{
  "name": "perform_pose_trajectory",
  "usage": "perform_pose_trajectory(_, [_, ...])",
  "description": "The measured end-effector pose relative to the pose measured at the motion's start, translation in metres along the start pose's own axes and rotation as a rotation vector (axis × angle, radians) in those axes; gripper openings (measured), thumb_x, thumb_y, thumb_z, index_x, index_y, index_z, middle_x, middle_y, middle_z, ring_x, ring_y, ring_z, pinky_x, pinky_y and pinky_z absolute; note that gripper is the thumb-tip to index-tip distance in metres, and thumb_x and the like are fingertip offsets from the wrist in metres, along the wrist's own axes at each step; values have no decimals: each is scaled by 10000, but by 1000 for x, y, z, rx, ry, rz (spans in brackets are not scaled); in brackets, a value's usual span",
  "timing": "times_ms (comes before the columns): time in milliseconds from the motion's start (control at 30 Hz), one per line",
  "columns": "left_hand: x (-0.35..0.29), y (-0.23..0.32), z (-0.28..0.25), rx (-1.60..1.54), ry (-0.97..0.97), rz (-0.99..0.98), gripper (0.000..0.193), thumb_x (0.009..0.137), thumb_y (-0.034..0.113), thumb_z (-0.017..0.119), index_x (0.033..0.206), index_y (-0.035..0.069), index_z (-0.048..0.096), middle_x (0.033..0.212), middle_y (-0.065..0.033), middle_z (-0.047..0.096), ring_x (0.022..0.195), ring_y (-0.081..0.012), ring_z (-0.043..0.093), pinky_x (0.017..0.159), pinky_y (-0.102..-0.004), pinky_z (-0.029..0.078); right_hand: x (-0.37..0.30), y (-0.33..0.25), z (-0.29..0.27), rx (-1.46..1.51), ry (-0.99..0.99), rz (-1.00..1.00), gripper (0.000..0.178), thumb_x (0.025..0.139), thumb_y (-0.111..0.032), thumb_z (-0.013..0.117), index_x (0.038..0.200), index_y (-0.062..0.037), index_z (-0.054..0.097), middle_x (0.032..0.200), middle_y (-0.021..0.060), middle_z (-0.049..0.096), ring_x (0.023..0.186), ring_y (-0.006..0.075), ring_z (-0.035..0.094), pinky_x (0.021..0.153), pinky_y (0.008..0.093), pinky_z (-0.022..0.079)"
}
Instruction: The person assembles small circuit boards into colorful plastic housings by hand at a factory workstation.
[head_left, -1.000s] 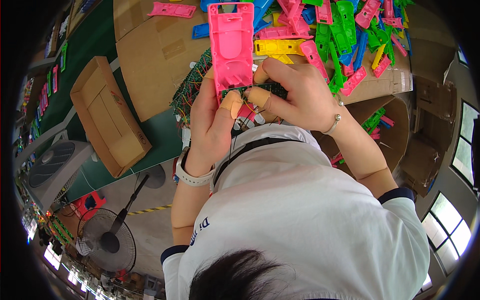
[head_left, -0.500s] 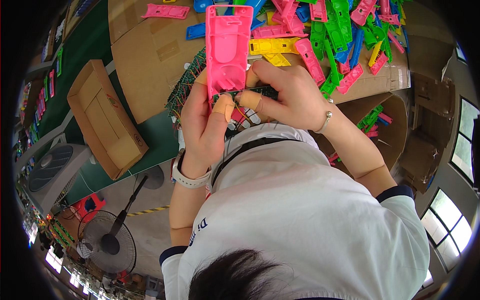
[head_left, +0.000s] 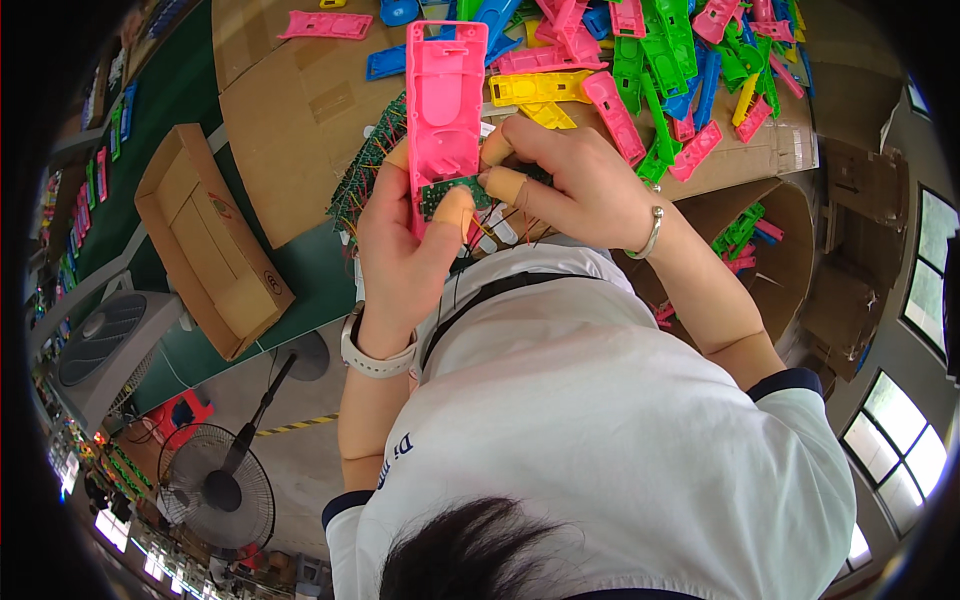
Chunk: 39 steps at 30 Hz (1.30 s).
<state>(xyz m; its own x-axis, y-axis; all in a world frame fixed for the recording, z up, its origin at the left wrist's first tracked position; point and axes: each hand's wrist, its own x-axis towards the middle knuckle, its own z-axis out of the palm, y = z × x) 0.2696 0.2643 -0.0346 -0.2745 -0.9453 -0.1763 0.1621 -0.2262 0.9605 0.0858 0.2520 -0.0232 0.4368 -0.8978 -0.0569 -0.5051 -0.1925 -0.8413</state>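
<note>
My left hand (head_left: 412, 235) grips a long pink plastic shell half (head_left: 447, 100), hollow side up. Its thumb presses a small green circuit board (head_left: 438, 196) against the shell's near end. My right hand (head_left: 585, 185) is beside it, thumb and forefinger closed at the board's right edge; what they pinch is too small to make out. Tape wraps several of my fingertips. Thin wires and white pieces hang below the board. More green circuit boards with red and yellow wires (head_left: 362, 180) lie left of my left hand.
Pink, green, blue and yellow shell pieces (head_left: 655, 60) are heaped at the back right on cardboard (head_left: 300, 130). A cardboard tray (head_left: 215, 245) sits at left on the green table. An open carton (head_left: 790, 250) with shells stands at right. A floor fan (head_left: 220, 490) is lower left.
The pink shell has lowered slightly and shifted left. The green board now shows more of its face under my left thumb. My right fingers have moved slightly right of the shell.
</note>
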Motion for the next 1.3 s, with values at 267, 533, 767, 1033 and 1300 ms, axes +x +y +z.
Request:
perform_pose_trajectory(267, [-1,-7,-4,127,56,106,362,839,39,527,1191,-21,471,955,-24,558,748,-34,486,618,-204,436,6,-2,0,177,-80,106,154,848,-160,575,901,-24,527,763,84,617,673,165,610,596,283,475])
perform_pose_trajectory(533, [12,-31,6,719,238,437,357,802,39,565,1143,-20,478,987,-144,585,806,-225,587,654,-299,486,8,12,40,-349,345,-97,154,809,-202,585,858,-65,534,713,111,594,654,261,597,559,383,467])
perform_pose_trajectory(767, [25,-47,13,880,207,555,326,842,77,564,1143,-11,475,984,-133,583,819,-245,591,694,-327,470,4,31,35,-434,277,-6,158,822,-187,557,905,-55,531,783,122,588,735,282,584,597,385,466])
perform_pose_trajectory(1033, [26,-44,-4,214,-19,49,334,877,78,512,1194,-8,447,978,-81,575,791,-106,551,676,-251,462,4,38,22,73,67,160,218,858,-212,550,989,-39,569,787,110,599,680,214,567,616,323,446])
perform_pose_trajectory(1300, [41,-70,-5,827,259,378,305,888,133,508,1162,14,442,959,-129,599,766,-160,593,635,-277,463,13,56,37,-224,125,426,279,835,-282,568,1003,-60,587,802,124,624,749,297,591,652,385,458])
